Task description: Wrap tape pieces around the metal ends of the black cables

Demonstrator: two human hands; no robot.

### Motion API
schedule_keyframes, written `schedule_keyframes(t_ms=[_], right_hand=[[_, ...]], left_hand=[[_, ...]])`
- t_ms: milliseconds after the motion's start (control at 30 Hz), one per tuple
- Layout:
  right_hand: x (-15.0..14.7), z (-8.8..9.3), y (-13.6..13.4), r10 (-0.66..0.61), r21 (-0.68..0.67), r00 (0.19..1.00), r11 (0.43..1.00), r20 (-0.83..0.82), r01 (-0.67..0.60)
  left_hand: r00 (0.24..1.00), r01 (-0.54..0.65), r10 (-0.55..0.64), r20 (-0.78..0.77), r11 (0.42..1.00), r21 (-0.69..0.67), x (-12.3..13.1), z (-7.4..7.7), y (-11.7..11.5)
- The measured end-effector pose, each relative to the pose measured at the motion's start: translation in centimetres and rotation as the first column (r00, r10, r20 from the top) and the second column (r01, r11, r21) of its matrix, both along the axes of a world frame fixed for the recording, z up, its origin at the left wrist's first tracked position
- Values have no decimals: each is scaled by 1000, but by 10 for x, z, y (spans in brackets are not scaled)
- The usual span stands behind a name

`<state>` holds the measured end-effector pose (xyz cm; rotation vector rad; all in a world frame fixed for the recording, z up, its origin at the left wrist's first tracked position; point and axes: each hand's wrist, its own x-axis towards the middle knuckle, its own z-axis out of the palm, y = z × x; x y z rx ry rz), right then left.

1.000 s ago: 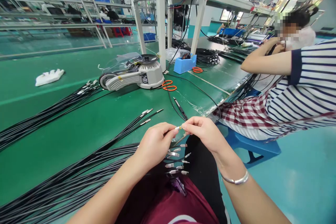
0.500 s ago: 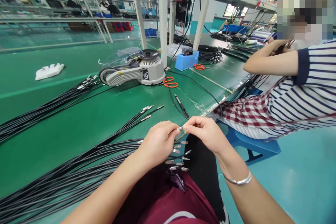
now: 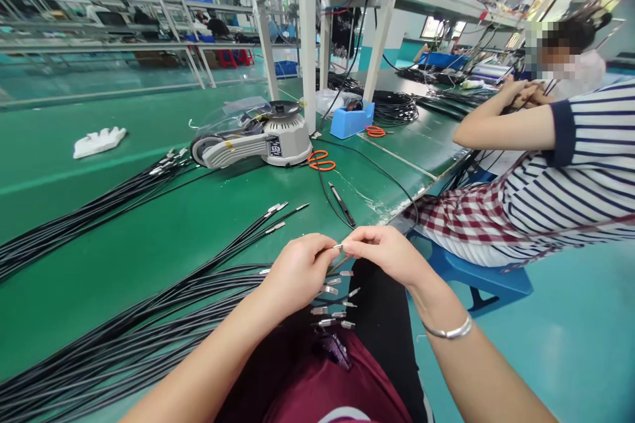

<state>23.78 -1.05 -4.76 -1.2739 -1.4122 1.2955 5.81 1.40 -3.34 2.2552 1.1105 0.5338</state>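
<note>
My left hand [image 3: 301, 272] pinches the small silver metal connector [image 3: 338, 247] of a black cable between thumb and fingers, over the table's front edge. My right hand [image 3: 387, 252] has its thumb and forefinger closed at the connector's tip, and the fingertips of both hands nearly meet. Whatever else the right fingers hold is too small to make out. Below my left hand, several more cable ends [image 3: 330, 289] with silver connectors stick out above my lap. Their black cables [image 3: 163, 317] run off to the left across the green table [image 3: 238, 185].
Beyond lie a black pen-like tool [image 3: 341, 203], orange-handled scissors [image 3: 321, 160], a grey tape machine [image 3: 285, 139] and a blue tape dispenser [image 3: 352, 120]. A second cable bundle [image 3: 99, 201] and a white glove [image 3: 99, 142] are at left. A co-worker [image 3: 585, 139] sits at right.
My right fingertips have moved slightly left, closer to my left fingertips, covering more of the connector's tip. The camera view has tilted a little. The co-worker's arms have shifted slightly.
</note>
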Motion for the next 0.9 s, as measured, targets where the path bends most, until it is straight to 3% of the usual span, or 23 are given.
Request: schedule_keyframes(t_ms=[133,267,500,633,767,833,900], right_hand=[[4,-1,-1,-13,51,999,999,-52,16],[-2,-4,-5,-51,80,999,995,-5,52],[-8,-1,-8,-65,229,982,973,179,23],[-9,-7,-9,-43,198,978,980,206,1],[2,-7,-18,-46,188,972,982,231,2],[14,-6,-25,35,175,955,980,295,-90],[27,-8,-31,151,100,914,974,378,-202]], left_hand=[[999,-15,17,42,998,-58,0,2,0],[997,-4,13,73,994,-111,-2,3,0],[1000,18,-18,-5,996,84,-1,-2,-2],[997,56,-49,-64,992,114,4,-7,-7],[994,109,-108,-16,991,83,-8,10,-2],[999,31,-27,-31,992,120,-25,22,8],[978,-94,125,-167,979,184,-47,27,20]])
